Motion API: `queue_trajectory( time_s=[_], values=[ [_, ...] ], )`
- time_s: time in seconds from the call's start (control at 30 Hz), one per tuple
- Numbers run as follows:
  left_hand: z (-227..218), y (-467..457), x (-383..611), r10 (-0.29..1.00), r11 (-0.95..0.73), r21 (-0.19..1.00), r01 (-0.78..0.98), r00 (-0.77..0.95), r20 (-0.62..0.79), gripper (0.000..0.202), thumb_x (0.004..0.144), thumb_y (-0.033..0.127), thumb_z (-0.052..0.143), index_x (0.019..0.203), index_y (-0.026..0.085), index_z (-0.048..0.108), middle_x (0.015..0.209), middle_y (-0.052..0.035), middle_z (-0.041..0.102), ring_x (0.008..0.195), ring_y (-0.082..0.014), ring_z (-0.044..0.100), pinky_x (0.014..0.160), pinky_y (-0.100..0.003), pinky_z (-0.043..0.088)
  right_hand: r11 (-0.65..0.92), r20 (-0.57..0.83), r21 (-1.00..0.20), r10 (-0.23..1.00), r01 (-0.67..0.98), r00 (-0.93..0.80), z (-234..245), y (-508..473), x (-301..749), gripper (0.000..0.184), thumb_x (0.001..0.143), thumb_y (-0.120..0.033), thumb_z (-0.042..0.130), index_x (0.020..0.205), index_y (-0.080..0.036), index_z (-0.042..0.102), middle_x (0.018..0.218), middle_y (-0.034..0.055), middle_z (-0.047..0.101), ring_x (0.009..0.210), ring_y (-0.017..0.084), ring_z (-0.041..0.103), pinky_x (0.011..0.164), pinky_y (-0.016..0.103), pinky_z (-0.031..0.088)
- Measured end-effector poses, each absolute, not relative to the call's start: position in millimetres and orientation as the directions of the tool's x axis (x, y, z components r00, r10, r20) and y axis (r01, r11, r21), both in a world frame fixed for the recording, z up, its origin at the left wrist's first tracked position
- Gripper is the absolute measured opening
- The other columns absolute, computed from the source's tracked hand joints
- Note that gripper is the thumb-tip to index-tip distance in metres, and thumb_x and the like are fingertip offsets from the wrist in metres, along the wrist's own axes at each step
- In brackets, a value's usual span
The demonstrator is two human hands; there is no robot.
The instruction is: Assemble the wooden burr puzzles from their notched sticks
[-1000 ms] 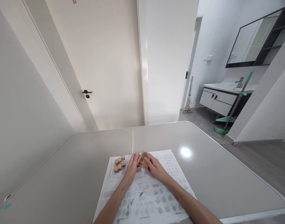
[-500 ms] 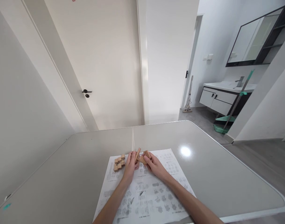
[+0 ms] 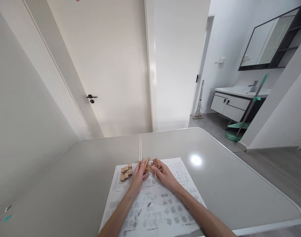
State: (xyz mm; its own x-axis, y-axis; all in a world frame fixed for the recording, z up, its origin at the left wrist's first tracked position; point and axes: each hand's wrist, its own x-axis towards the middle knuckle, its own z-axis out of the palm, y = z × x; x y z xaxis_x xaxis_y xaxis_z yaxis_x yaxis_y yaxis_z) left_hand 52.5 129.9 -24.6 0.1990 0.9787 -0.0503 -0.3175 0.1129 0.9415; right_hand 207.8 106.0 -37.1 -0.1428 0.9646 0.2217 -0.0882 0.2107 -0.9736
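Observation:
Both hands meet above a printed paper sheet (image 3: 156,197). My left hand (image 3: 139,174) is closed on wooden puzzle pieces (image 3: 147,162), one of them a slim stick slanting up past the fingers. Gripped between thumb and fingers of my right hand (image 3: 162,173) is a wooden piece (image 3: 156,162) with a dark notch or mark. Another wooden piece (image 3: 149,168) bridges the gap between the hands; whether the pieces are joined I cannot tell. Just left of my left hand, a cluster of small wooden cubes (image 3: 126,172) sits on the sheet. Fingers hide parts of the held pieces.
The grey table (image 3: 66,184) has a seam across it and a bright light reflection at right. Beyond it are a white door (image 3: 118,65), a mop (image 3: 199,102), a green dustpan (image 3: 233,135) and a washbasin cabinet (image 3: 230,105).
The wooden pieces in my hands have shifted slightly to the right and turned a little. My left hand has moved marginally right; the cube cluster stays put.

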Motion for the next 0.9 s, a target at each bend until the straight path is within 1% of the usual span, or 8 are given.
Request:
queue_trajectory(
  time_s=[0.23, 0.3, 0.4, 0.47, 0.53, 0.7, 0.8, 0.9],
  values=[
    [-23.2, 128.1, 51.2, 0.975, 0.139, 0.933, -0.333, 0.21, -0.07, 0.053, 0.076, 0.066, 0.076, 0.089, 0.019, 0.054, 0.063, 0.01, 0.04, 0.045, -0.0023, 0.024, 0.044, -0.018, 0.018, 0.213, 0.219, -0.975, 0.966, -0.056, -0.14, -36.7, 105.2, 207.4, 0.042, 0.094, -0.06, 0.056, 0.108, -0.021, 0.057, 0.069, -0.0025, 0.062, 0.048, 0.012, 0.039, 0.049, 0.026, 0.032],
    [-23.2, 125.6, 53.8, 0.97, 0.146, 0.937, -0.316, 0.23, -0.073, 0.052, 0.076, 0.064, 0.077, 0.087, 0.018, 0.054, 0.062, 0.0101, 0.038, 0.045, -0.0027, 0.024, 0.043, -0.018, 0.017, 0.244, 0.244, -0.97, 0.961, -0.02, -0.127, -35.0, 103.8, 207.0, 0.037, 0.093, -0.059, 0.059, 0.098, -0.021, 0.057, 0.067, -0.0026, 0.061, 0.051, 0.013, 0.043, 0.052, 0.026, 0.034],
    [-25.4, 122.0, 59.2, 0.964, 0.154, 0.944, -0.29, 0.255, -0.079, 0.049, 0.079, 0.061, 0.076, 0.085, 0.018, 0.054, 0.061, 0.01, 0.036, 0.046, -0.0034, 0.024, 0.044, -0.019, 0.018, 0.257, 0.256, -0.966, 0.962, -0.007, -0.096, -34.0, 102.7, 205.4, 0.037, 0.091, -0.058, 0.063, 0.086, -0.022, 0.054, 0.06, -0.0049, 0.054, 0.054, 0.014, 0.045, 0.054, 0.027, 0.036],
    [-27.3, 121.1, 61.4, 0.967, 0.146, 0.948, -0.284, 0.242, -0.077, 0.049, 0.081, 0.062, 0.074, 0.087, 0.018, 0.054, 0.062, 0.0097, 0.036, 0.047, -0.0037, 0.024, 0.044, -0.018, 0.019, 0.242, 0.243, -0.97, 0.966, -0.027, -0.085, -34.5, 103.0, 204.1, 0.036, 0.092, -0.058, 0.062, 0.089, -0.023, 0.054, 0.059, -0.0054, 0.053, 0.054, 0.015, 0.045, 0.054, 0.027, 0.035],
    [-28.4, 121.3, 61.7, 0.973, 0.139, 0.951, -0.275, 0.217, -0.079, 0.05, 0.081, 0.065, 0.072, 0.087, 0.019, 0.053, 0.061, 0.0098, 0.036, 0.047, -0.0042, 0.026, 0.044, -0.018, 0.02, 0.25, 0.251, -0.968, 0.965, -0.021, -0.082, -35.1, 103.3, 203.2, 0.036, 0.093, -0.058, 0.06, 0.09, -0.023, 0.054, 0.062, -0.0041, 0.056, 0.055, 0.015, 0.047, 0.055, 0.027, 0.036],
    [-25.8, 121.3, 59.0, 0.979, 0.144, 0.958, -0.247, 0.178, -0.101, 0.057, 0.078, 0.074, 0.068, 0.09, 0.02, 0.054, 0.059, 0.0094, 0.037, 0.046, -0.0052, 0.029, 0.044, -0.019, 0.021, 0.289, 0.284, -0.957, 0.945, 0.009, -0.162, -30.5, 101.1, 202.5, 0.037, 0.097, -0.056, 0.055, 0.084, -0.021, 0.056, 0.067, -0.0018, 0.06, 0.063, 0.017, 0.054, 0.063, 0.028, 0.041],
    [-22.8, 120.3, 58.6, 0.98, 0.138, 0.968, -0.208, 0.171, -0.102, 0.059, 0.078, 0.078, 0.063, 0.088, 0.02, 0.054, 0.056, 0.009, 0.038, 0.045, -0.0062, 0.031, 0.043, -0.019, 0.023, 0.273, 0.272, -0.962, 0.947, -0.019, -0.173, -24.9, 99.2, 202.3, 0.037, 0.096, -0.056, 0.057, 0.086, -0.021, 0.058, 0.067, -0.0016, 0.061, 0.065, 0.018, 0.059, 0.066, 0.029, 0.043],
    [-20.8, 120.2, 58.2, 0.985, 0.102, 0.984, -0.144, 0.153, -0.08, 0.059, 0.081, 0.079, 0.059, 0.086, 0.02, 0.054, 0.053, 0.0075, 0.042, 0.046, -0.0087, 0.037, 0.044, -0.02, 0.028, 0.251, 0.261, -0.965, 0.943, -0.075, -0.207, -20.4, 98.2, 202.6, 0.038, 0.096, -0.057, 0.056, 0.088, -0.021, 0.058, 0.067, -0.0009, 0.063, 0.067, 0.02, 0.063, 0.067, 0.03, 0.044]
  ],
)
